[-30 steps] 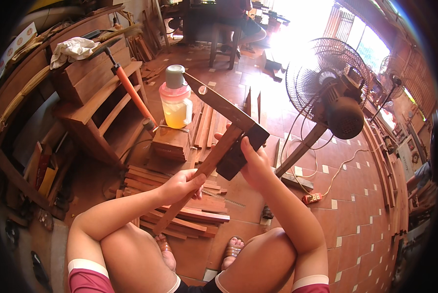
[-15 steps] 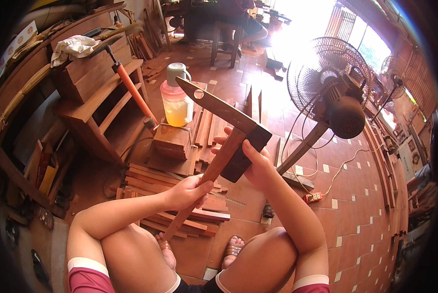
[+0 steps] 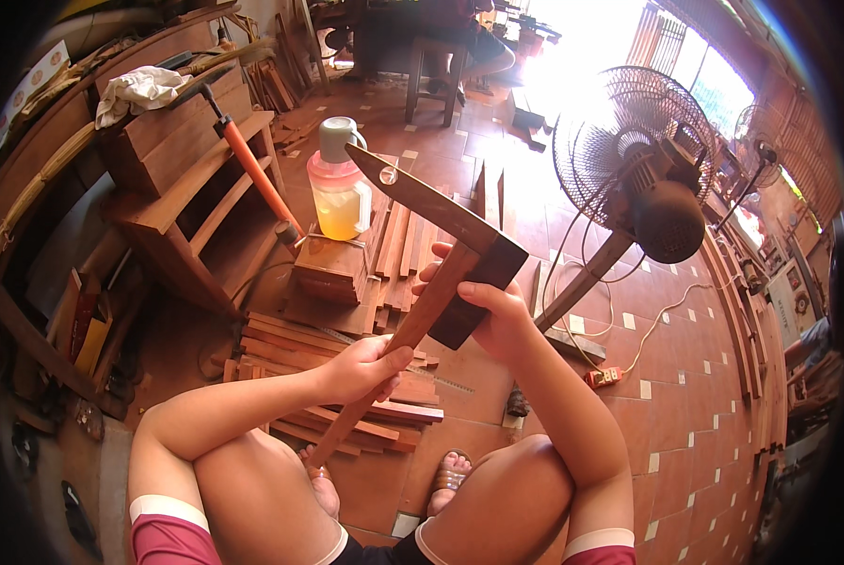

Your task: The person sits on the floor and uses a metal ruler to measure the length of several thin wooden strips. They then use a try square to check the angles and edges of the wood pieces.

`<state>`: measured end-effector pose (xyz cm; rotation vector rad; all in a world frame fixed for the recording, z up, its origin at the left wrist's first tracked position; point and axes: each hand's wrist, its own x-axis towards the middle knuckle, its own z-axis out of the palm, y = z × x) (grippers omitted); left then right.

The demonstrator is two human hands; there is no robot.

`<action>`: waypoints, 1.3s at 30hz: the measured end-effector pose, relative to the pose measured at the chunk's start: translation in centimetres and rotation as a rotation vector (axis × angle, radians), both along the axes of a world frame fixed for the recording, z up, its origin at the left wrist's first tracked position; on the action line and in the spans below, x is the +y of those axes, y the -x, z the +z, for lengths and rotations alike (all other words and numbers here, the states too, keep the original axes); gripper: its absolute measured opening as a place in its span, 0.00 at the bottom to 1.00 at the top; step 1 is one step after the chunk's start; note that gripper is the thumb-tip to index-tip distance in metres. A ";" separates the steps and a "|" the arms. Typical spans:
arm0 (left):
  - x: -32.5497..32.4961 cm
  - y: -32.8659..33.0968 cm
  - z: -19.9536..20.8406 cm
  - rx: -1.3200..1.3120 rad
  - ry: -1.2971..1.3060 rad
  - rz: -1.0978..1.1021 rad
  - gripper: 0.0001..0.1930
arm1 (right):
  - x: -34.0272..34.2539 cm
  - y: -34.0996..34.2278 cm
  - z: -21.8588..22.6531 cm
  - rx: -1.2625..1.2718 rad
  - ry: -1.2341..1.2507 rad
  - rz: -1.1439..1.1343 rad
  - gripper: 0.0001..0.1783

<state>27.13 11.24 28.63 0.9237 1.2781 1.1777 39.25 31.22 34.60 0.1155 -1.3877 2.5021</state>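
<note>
My left hand (image 3: 358, 369) is closed round the lower middle of a reddish-brown wooden strip (image 3: 433, 299), which slants up and away from my feet. At the strip's upper end my right hand (image 3: 499, 318) grips a try square. The dark block-shaped stock of the try square (image 3: 474, 306) lies along the strip's right side, with my thumb across it and fingers showing behind the strip. Its long flat blade, with a hole near the pointed tip, crosses the strip's end and points up to the left.
Below my hands, several wooden strips (image 3: 295, 363) lie stacked on the tiled floor. Ahead stands a jug of yellow drink (image 3: 339, 202) on a wooden block (image 3: 332, 268). A standing fan (image 3: 662, 212) and a power strip (image 3: 603, 378) with its cord are on the right; a wooden shelf unit (image 3: 182, 202) is left.
My right thumb has shifted on the stock and now lies flatter across it. The try square and the strip's upper end have moved slightly right; my left hand keeps its grip.
</note>
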 end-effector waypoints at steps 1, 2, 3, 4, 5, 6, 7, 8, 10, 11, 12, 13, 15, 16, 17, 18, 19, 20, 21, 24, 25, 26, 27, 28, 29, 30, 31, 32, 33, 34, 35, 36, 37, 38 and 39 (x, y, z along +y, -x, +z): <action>0.0 0.0 0.1 -0.015 -0.001 -0.005 0.21 | 0.0 0.0 0.0 0.000 0.026 0.007 0.34; -0.1 0.0 0.1 -0.022 0.005 -0.009 0.21 | 0.0 0.1 0.1 0.001 0.051 0.016 0.35; -0.1 0.0 0.1 -0.028 0.012 -0.012 0.21 | 0.1 0.1 0.2 -0.001 0.060 0.019 0.36; -0.1 0.0 0.1 -0.034 0.019 -0.017 0.21 | 0.1 0.1 0.2 -0.003 0.069 0.022 0.36; -0.1 0.0 0.0 -0.020 0.015 -0.015 0.21 | 0.2 0.1 0.2 -0.006 0.079 0.025 0.37; 0.0 0.1 -0.1 -0.006 0.012 -0.014 0.21 | 0.2 0.2 0.1 -0.004 0.083 0.022 0.37; 0.1 0.2 -0.2 0.008 0.008 -0.013 0.21 | 0.1 0.2 0.0 -0.001 0.086 0.018 0.37; 0.1 0.2 -0.3 0.010 0.008 -0.007 0.21 | 0.1 0.2 0.0 0.001 0.091 0.015 0.36; 0.1 0.4 -0.6 0.014 0.008 0.003 0.21 | -0.1 0.1 0.2 -0.030 0.060 -0.025 0.38; 0.2 0.5 -0.7 0.000 0.010 -0.014 0.21 | -0.3 0.2 0.3 -0.046 0.044 -0.045 0.38; 0.2 0.6 -0.7 -0.015 0.013 -0.031 0.20 | -0.4 0.1 0.3 -0.034 0.075 -0.045 0.37; 0.3 0.7 -0.7 -0.029 0.015 -0.048 0.20 | -0.5 0.1 0.4 -0.021 0.106 -0.045 0.35; 0.3 0.9 -0.9 -0.081 -0.036 -0.112 0.19 | -0.8 0.0 0.7 -0.006 0.134 -0.042 0.34; 0.4 0.9 -0.9 -0.107 -0.062 -0.144 0.18 | -0.9 -0.2 1.1 -0.005 0.128 -0.045 0.33; 0.4 0.9 -0.8 -0.097 -0.090 -0.163 0.18 | -1.0 -0.3 1.4 -0.002 0.124 -0.045 0.33; 0.4 0.9 -0.7 -0.086 -0.117 -0.182 0.17 | -1.0 -0.4 1.6 0.002 0.105 -0.049 0.33; 0.4 0.9 -0.6 -0.075 -0.145 -0.201 0.17 | -0.9 -0.6 1.7 0.007 0.086 -0.052 0.33; 0.5 1.0 -0.6 -0.078 -0.133 -0.213 0.17 | -0.9 -0.7 1.8 0.012 0.067 -0.057 0.32; 0.6 1.2 -0.5 -0.082 -0.121 -0.226 0.17 | -0.9 -0.8 2.0 0.007 0.075 -0.061 0.32; 0.5 1.7 -0.8 -0.042 -0.067 -0.255 0.19 | -0.7 -1.0 2.3 -0.009 0.104 -0.083 0.35; 0.4 1.8 -0.9 0.014 -0.058 -0.261 0.20 | -0.4 -1.1 2.2 -0.019 0.108 -0.108 0.35; 0.3 1.9 -0.9 0.068 -0.052 -0.266 0.22 | -0.2 -1.2 2.3 0.001 0.131 -0.112 0.34; 0.2 2.2 -1.3 0.085 -0.041 -0.273 0.23 | -0.1 -1.2 2.4 0.021 0.155 -0.115 0.34; 0.0 2.8 -2.0 0.103 -0.031 -0.279 0.24 | 0.0 -1.3 2.4 0.041 0.179 -0.120 0.33; -0.1 3.1 -2.4 0.119 -0.022 -0.285 0.25 | 0.2 -1.4 2.4 0.047 0.164 -0.128 0.35; -0.2 3.3 -2.8 0.133 -0.007 -0.318 0.24 | 0.3 -1.5 2.4 0.054 0.173 -0.128 0.35; -0.2 3.4 -3.2 0.147 0.008 -0.350 0.23 | 0.4 -1.6 2.4 0.062 0.182 -0.128 0.35; -0.1 3.4 -2.9 0.161 0.024 -0.387 0.23 | 0.6 -1.6 2.2 0.070 0.193 -0.132 0.36; -0.1 3.3 -2.4 0.230 0.058 -0.405 0.15 | 0.6 -1.6 2.0 0.083 0.202 -0.112 0.36; -0.1 3.2 -2.4 0.252 0.110 -0.412 0.14 | 0.7 -1.5 1.8 0.096 0.211 -0.093 0.36; 0.1 3.0 -2.5 0.273 0.152 -0.424 0.13 | 1.0 -1.7 1.6 0.106 0.212 -0.079 0.37; 0.3 2.9 -2.5 0.295 0.196 -0.436 0.13 | 1.0 -1.6 1.5 0.100 0.195 -0.070 0.36; -0.2 2.8 -2.4 0.324 0.169 -0.361 0.13 | 0.8 -1.3 1.4 0.095 0.179 -0.060 0.35; -0.2 3.0 -2.5 0.320 0.174 -0.317 0.12 | 1.0 -1.4 1.5 0.083 0.156 -0.058 0.34; -0.3 3.3 -2.6 0.317 0.178 -0.272 0.12 | 1.5 -1.5 1.6 0.094 0.120 -0.042 0.37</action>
